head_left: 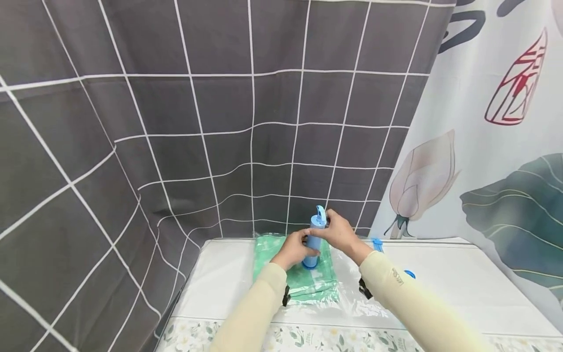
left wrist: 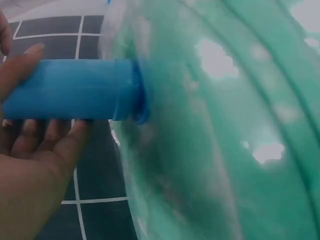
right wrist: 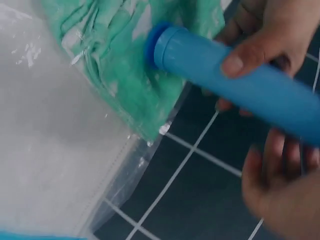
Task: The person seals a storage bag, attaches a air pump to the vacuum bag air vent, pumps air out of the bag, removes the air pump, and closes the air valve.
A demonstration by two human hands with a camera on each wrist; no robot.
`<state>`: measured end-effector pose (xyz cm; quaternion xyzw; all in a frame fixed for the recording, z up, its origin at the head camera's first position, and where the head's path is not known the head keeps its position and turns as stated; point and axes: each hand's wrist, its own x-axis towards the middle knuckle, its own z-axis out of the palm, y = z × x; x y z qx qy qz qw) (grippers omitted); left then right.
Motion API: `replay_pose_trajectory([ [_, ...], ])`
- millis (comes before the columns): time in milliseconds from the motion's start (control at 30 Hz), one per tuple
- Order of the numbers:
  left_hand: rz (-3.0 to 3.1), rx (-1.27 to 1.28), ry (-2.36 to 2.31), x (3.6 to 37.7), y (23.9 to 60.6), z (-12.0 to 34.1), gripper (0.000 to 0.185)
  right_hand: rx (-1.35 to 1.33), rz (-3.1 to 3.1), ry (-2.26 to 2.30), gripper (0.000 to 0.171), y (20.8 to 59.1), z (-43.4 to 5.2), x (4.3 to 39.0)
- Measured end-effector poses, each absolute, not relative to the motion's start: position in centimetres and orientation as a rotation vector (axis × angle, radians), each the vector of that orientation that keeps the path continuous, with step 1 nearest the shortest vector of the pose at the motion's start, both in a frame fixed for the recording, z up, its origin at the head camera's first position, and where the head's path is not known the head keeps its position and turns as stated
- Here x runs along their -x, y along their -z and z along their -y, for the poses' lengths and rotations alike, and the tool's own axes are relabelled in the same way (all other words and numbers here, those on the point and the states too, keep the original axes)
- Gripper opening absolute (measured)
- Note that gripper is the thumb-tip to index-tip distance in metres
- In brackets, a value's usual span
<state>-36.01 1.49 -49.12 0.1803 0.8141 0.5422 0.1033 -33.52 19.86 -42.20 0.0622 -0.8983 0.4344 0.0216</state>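
Note:
A light-blue hand pump (head_left: 313,244) with a loop handle on top stands nearly upright, its darker blue base on a clear plastic bag of folded green fabric (head_left: 294,278). Low on the barrel, my left hand (head_left: 292,250) grips it, thumb on one side and fingers on the other. Higher up, just under the handle, my right hand (head_left: 342,233) holds the pump with curled fingers. The right wrist view shows both hands around the barrel, the right hand (right wrist: 285,187) nearer its top end. Around the base in that view, the green fabric (right wrist: 120,65) is wrinkled under the plastic.
Clear plastic (head_left: 356,298) spreads to the right over the white tabletop (head_left: 224,274). A small blue clip (head_left: 377,244) and a round blue piece (head_left: 410,274) lie by the right forearm. A dark gridded curtain (head_left: 272,146) hangs close behind the table.

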Motion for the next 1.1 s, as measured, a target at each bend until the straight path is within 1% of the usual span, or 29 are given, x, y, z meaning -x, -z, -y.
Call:
replay_pose_trajectory([
  [33, -2.409, -0.543, -1.609, 35.8, 49.1, -1.5, 0.072, -0.252, 2.789, -1.418, 0.052, 42.2, -20.2, 33.5],
  [100, -2.472, -0.542, -1.601, 35.2, 49.1, -1.7, 0.075, -0.373, 2.797, -1.56, 0.062, 41.9, -20.9, 33.8],
  [133, -2.526, -0.527, -1.593, 34.9, 49.2, -1.9, 0.077, -0.433, 2.797, -1.622, 0.067, 41.8, -21.2, 33.9],
  [200, -2.652, -0.445, -1.573, 34.2, 49.4, -2.5, 0.083, -0.534, 2.803, -1.678, 0.071, 41.3, -21.8, 34.3],
  [267, -2.78, -0.328, -1.566, 33.3, 49.4, -3.2, 0.085, -0.591, 2.814, -1.68, 0.071, 40.8, -22.1, 34.7],
  [367, -2.925, -0.212, -1.576, 32.2, 49.6, -4.3, 0.077, -0.629, 2.855, -1.636, 0.061, 40.2, -22.3, 35.1],
  [533, -3.076, -0.233, -1.557, 31.8, 50.0, -5.0, 0.056, -0.603, 2.883, -1.508, 0.052, 40.4, -21.9, 35.2],
  [667, -3.05, -0.361, -1.514, 32.3, 50.0, -4.0, 0.046, -0.519, 2.85, -1.344, 0.042, 40.9, -21.4, 34.8],
  [700, -3.006, -0.394, -1.508, 32.4, 50.0, -3.7, 0.046, -0.488, 2.843, -1.287, 0.038, 41.0, -21.2, 34.7],
  [767, -2.911, -0.464, -1.503, 32.9, 49.7, -3.1, 0.05, -0.404, 2.838, -1.161, 0.037, 41.3, -20.7, 34.5],
  [867, -2.819, -0.528, -1.443, 33.4, 49.2, -2.5, 0.062, -0.275, 2.83, -0.996, 0.044, 41.5, -20.1, 34.2],
  [967, -2.784, -0.575, -1.392, 33.8, 48.8, -2.4, 0.074, -0.193, 2.818, -0.929, 0.05, 41.4, -19.7, 34.1],
  [1033, -2.764, -0.569, -1.39, 34.0, 48.8, -2.4, 0.074, -0.19, 2.827, -0.961, 0.053, 41.4, -19.8, 34.0],
  [1100, -2.73, -0.549, -1.43, 34.2, 48.7, -2.3, 0.071, -0.242, 2.837, -1.075, 0.054, 41.4, -20.1, 34.2],
])
